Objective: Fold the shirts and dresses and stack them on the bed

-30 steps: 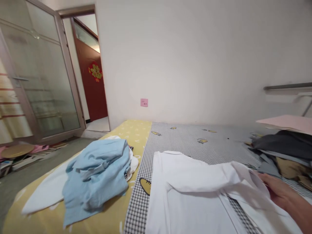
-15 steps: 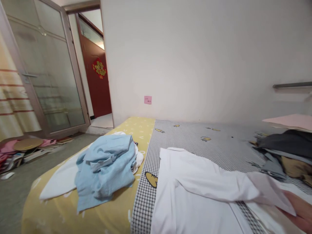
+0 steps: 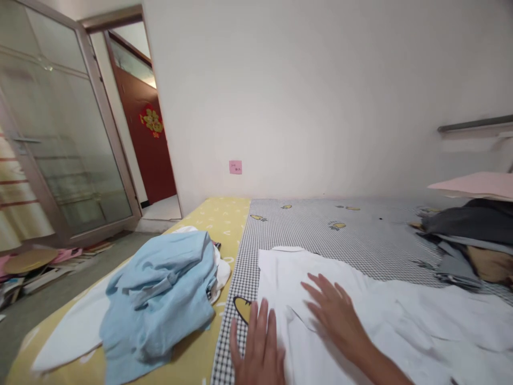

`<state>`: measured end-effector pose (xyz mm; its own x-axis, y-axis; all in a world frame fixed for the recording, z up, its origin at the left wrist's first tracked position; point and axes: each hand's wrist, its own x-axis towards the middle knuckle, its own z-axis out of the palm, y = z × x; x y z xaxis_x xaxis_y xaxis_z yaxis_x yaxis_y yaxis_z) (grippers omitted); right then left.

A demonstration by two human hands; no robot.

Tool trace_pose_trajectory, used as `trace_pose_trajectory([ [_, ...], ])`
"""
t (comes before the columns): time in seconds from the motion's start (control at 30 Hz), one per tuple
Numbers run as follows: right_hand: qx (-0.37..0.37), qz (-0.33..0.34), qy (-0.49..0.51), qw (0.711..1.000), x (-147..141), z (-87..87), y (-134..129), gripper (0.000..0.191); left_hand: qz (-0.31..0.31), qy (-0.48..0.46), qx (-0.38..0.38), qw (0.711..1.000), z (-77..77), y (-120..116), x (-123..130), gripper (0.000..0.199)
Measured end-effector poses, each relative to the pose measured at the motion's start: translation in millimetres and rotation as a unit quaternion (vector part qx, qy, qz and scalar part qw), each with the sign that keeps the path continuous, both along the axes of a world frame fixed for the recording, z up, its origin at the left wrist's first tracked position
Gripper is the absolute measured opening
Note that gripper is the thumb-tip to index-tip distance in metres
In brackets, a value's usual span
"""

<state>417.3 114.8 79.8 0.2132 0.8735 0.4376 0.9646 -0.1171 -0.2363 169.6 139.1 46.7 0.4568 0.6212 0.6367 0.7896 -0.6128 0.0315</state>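
Observation:
A white button shirt (image 3: 417,326) lies spread flat on the grey gingham bedsheet (image 3: 332,230). My right hand (image 3: 336,315) rests on it with the fingers spread, holding nothing. My left hand (image 3: 258,345) sits at the shirt's left edge, its fingers apart and pointing up the bed, also empty. A crumpled light-blue shirt (image 3: 156,294) lies bundled to the left of my left hand, on a white garment (image 3: 76,326). The lower part of the white shirt runs out of view.
The bed's left half has a yellow sheet (image 3: 224,224). Dark and tan clothes (image 3: 468,224) are piled at the right, under a pink board (image 3: 473,186). Books and papers (image 3: 32,267) lie on the floor left of the bed, near a glass door (image 3: 68,139).
The raised fold of the white shirt now lies flat toward the right. My right hand has moved left onto the shirt, and my left hand has come into view.

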Motion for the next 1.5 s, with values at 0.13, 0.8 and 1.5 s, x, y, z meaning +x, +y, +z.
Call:
trace_pose_trajectory([
  [0.13, -0.080, -0.079, 0.026, 0.993, -18, -68.5, 21, 0.048, -0.040, 0.045, -0.072, 0.996, 1.8, 83, 69, 0.048],
  [0.8, -0.122, -0.075, 0.071, 0.987, -11, -82.3, 17, 0.052, 0.026, 0.111, -0.272, 0.955, -7.8, 222, 143, 0.056],
  [1.5, 0.029, -0.306, 0.023, 0.951, -5, -18.8, -81, 0.076, 0.142, 0.238, -0.204, 0.939, -11.7, 59, -6, 0.054],
])
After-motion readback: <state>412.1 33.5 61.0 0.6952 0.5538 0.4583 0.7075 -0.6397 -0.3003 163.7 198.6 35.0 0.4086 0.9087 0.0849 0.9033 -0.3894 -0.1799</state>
